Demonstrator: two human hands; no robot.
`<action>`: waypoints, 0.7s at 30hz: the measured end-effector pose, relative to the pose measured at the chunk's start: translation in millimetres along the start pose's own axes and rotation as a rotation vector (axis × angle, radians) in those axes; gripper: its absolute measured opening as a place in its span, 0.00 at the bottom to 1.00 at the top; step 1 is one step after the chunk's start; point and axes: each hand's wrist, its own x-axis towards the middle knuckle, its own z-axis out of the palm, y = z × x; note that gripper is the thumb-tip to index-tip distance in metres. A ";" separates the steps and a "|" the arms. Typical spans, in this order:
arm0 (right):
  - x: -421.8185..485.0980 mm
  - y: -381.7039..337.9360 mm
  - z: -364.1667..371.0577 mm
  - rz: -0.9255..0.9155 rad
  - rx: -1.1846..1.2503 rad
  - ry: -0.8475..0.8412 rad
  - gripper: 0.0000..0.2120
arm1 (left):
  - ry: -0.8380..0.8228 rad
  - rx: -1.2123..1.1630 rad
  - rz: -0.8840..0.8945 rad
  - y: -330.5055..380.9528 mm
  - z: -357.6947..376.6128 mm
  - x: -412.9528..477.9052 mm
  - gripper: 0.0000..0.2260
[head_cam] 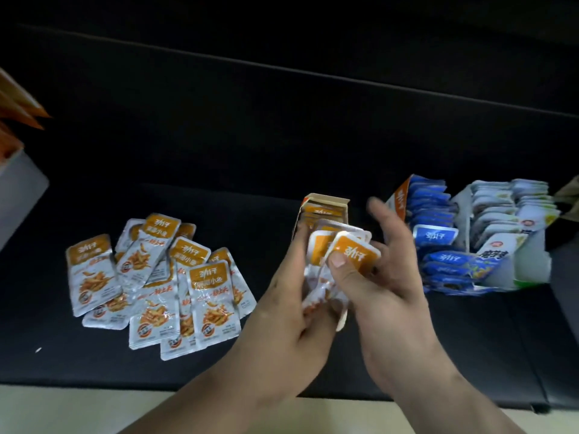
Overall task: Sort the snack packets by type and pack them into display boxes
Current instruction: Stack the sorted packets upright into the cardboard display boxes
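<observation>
Left hand [291, 296] curled round, right hand [388, 277] thumb-pinching — glossy flat orange foil packets [351, 253], open cardboard box [326, 203] just behind

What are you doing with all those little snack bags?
A person is sorting snacks. The left hand and right hand together hold a bunch of orange-and-silver snack packets in front of a partly filled orange cardboard display box. More lie in a loose pile on the left; boxes of blue packets and white packets stand on the right.
</observation>
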 end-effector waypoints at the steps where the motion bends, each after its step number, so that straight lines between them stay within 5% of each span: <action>1: 1.1 4.4 -2.1 0.022 -0.033 -0.009 0.28 | -0.015 -0.017 0.004 0.7 -0.5 -0.2 0.38; 12: -10.3 6.2 -1.0 -0.140 -0.481 -0.187 0.30 | -0.012 -0.094 -0.045 -6.4 -6.9 -1.2 0.37; 17: 5.7 -0.3 -20.3 -0.051 -0.444 -0.278 0.29 | -0.069 0.029 -0.111 -14.0 -19.0 -7.5 0.34; 21: 18.2 -15.3 -40.6 0.003 -0.547 -0.447 0.37 | -0.033 0.168 -0.080 -26.4 -23.2 -8.3 0.32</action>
